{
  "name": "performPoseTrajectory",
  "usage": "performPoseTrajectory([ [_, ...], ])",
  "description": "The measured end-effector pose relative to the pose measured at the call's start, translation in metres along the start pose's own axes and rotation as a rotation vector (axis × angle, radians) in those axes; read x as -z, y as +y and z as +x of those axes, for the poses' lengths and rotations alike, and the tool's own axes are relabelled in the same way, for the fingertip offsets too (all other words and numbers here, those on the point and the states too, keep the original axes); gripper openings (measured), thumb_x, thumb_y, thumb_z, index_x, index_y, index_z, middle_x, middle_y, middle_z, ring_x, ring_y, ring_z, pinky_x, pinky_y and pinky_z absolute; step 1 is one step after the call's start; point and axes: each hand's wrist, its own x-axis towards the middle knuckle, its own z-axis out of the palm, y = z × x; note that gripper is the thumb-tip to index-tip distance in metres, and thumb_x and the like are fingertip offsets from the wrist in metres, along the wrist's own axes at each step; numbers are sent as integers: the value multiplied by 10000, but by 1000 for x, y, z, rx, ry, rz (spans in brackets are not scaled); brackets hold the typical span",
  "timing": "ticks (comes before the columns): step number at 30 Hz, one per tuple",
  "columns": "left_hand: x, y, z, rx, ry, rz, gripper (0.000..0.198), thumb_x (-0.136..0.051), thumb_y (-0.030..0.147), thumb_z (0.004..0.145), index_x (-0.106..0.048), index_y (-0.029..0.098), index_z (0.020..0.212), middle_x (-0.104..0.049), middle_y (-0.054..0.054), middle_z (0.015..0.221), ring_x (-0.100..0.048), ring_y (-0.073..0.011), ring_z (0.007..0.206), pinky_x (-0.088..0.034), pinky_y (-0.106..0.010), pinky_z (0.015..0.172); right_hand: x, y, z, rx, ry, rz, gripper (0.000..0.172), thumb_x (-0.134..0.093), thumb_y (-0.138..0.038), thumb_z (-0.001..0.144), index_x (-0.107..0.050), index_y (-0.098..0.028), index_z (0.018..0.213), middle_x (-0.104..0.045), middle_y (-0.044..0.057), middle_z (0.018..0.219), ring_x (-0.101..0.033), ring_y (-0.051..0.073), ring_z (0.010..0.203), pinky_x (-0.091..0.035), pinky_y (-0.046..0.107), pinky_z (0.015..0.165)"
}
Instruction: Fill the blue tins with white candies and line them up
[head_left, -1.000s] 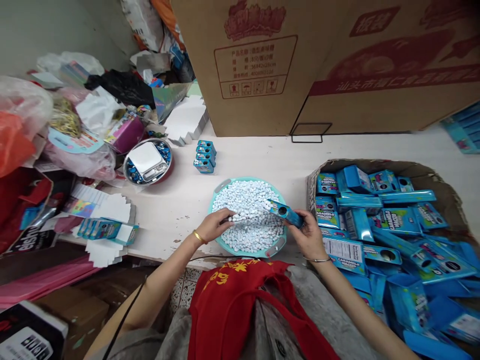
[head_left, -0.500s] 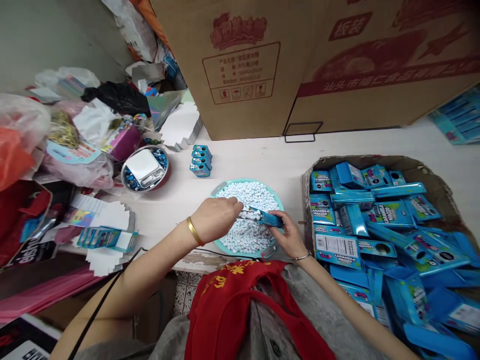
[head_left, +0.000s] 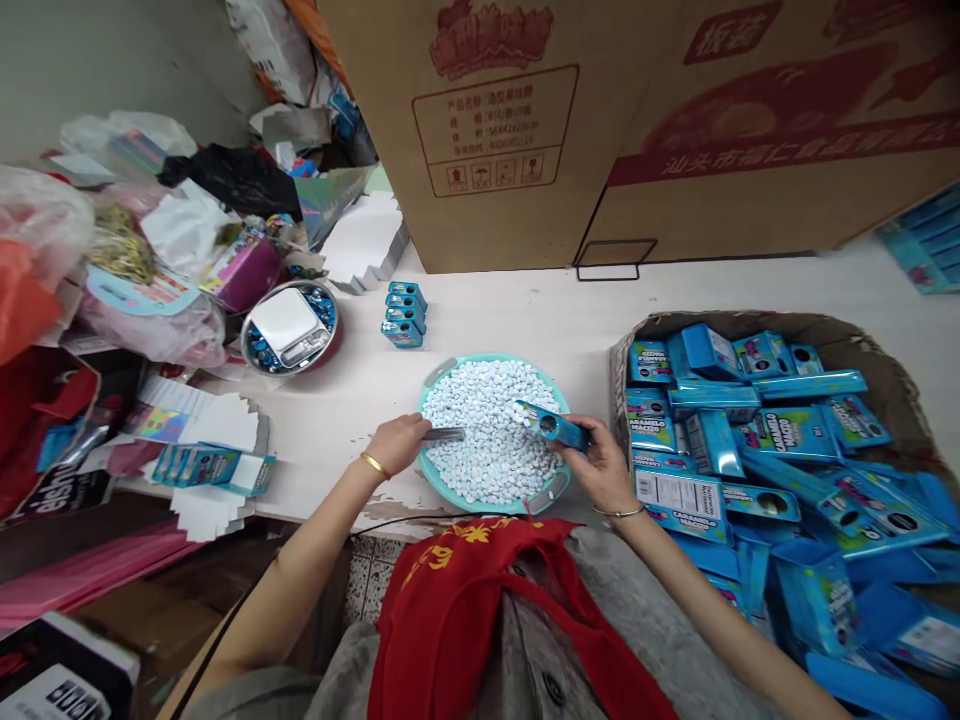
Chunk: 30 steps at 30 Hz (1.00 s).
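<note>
A teal basin (head_left: 439,375) heaped with small pale-blue candies (head_left: 487,420) sits at the table's near edge. My left hand (head_left: 397,440) is closed on a small grey scoop (head_left: 444,434) at the basin's left rim, its tip lying in the candies. My right hand (head_left: 600,460) grips a small blue candy box (head_left: 551,424), tilted with its open end over the candies, some of which show at its mouth. Gold and silver bangles sit on my wrists.
A low cardboard tray (head_left: 750,325) full of blue boxes lies to the right. A short stack of blue boxes (head_left: 405,313) and a bowl holding a small scale (head_left: 291,325) stand behind the basin. Large cartons (head_left: 600,120) wall the back; bags and paper clutter the left.
My left hand has drawn back from the box's mouth, down to the basin's left rim with the scoop. The box in my right hand has tilted up and shifted slightly right.
</note>
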Motion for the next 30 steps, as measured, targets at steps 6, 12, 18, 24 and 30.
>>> performPoseTrajectory([
  [6, -74, 41, 40, -86, 47, -242, 264, -480, 147, 852, -556, 181, 1102, -610, -87, 1116, -564, -220, 1061, -457, -325, 877, 4, 0, 3, 8, 64, 7, 339, -681, -267, 735, -556, -234, 1048, -604, 27, 987, -585, 193, 922, -469, 382, 878],
  [12, -76, 35, 36, -138, 104, -526, 272, -538, 200, 837, -557, 185, 1108, -623, -67, 1092, -591, -196, 978, -457, -317, 876, 7, -1, 1, -4, 122, -3, 342, -698, -294, 719, -544, -221, 1016, -587, 28, 952, -577, 191, 891, -477, 373, 847],
  [18, -16, 23, 3, -318, 212, -617, 267, -518, 359, 894, -560, 170, 1079, -616, -73, 1009, -580, -176, 924, -457, -294, 832, 7, 1, -1, -13, 90, -6, 327, -676, -300, 738, -541, -228, 1027, -596, 36, 968, -586, 201, 912, -480, 391, 867],
  [24, 52, 41, -9, -378, 170, -398, 246, -475, 331, 916, -557, 185, 1097, -617, -70, 1000, -578, -176, 911, -458, -302, 830, -1, 1, -3, 39, -40, -76, 324, -610, -246, 770, -546, -239, 1087, -599, 53, 1090, -573, 229, 1033, -435, 428, 954],
  [30, 102, 80, -14, -265, 41, 6, 136, -483, 218, 881, -574, 171, 971, -609, -69, 965, -592, -213, 910, -485, -335, 790, -15, -7, -6, 99, -99, -84, 316, -577, -213, 792, -539, -243, 1105, -586, 55, 1116, -549, 228, 1087, -424, 434, 977],
])
